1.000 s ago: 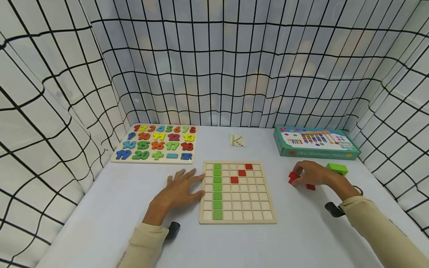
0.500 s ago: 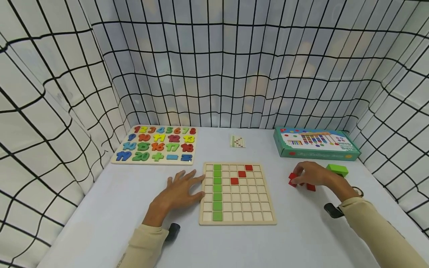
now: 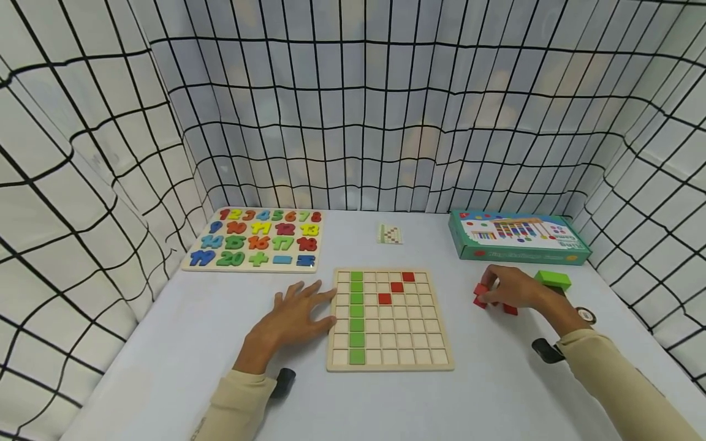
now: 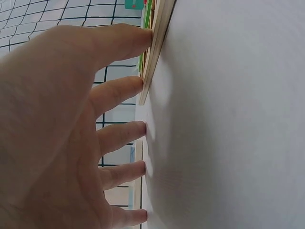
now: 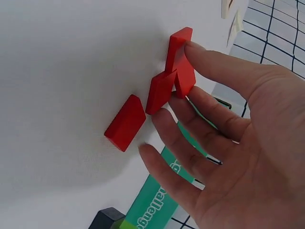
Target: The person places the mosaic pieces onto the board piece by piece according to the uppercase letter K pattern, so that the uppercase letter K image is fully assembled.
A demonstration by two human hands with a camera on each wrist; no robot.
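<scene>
A wooden grid board (image 3: 427,343) lies in the middle of the table, with a column of green tiles (image 3: 356,312) and three red tiles (image 3: 396,286) set diagonally. My left hand (image 3: 298,315) rests flat on the table, and its fingertips (image 4: 143,40) touch the board's left edge (image 4: 155,47). My right hand (image 3: 513,288) is to the right of the board, over loose red blocks (image 3: 481,295). In the right wrist view its straight fingers (image 5: 209,67) touch two leaning red blocks (image 5: 178,62). A third red block (image 5: 125,122) lies apart from them.
A green block (image 3: 553,280) sits just behind my right hand. A green game box (image 3: 517,236) lies at the back right, a coloured number puzzle (image 3: 256,237) at the back left and a small card (image 3: 390,233) between them. Grid-patterned cloth walls surround the table.
My right hand has stayed on the red blocks, shifting only slightly. The left hand has not moved.
</scene>
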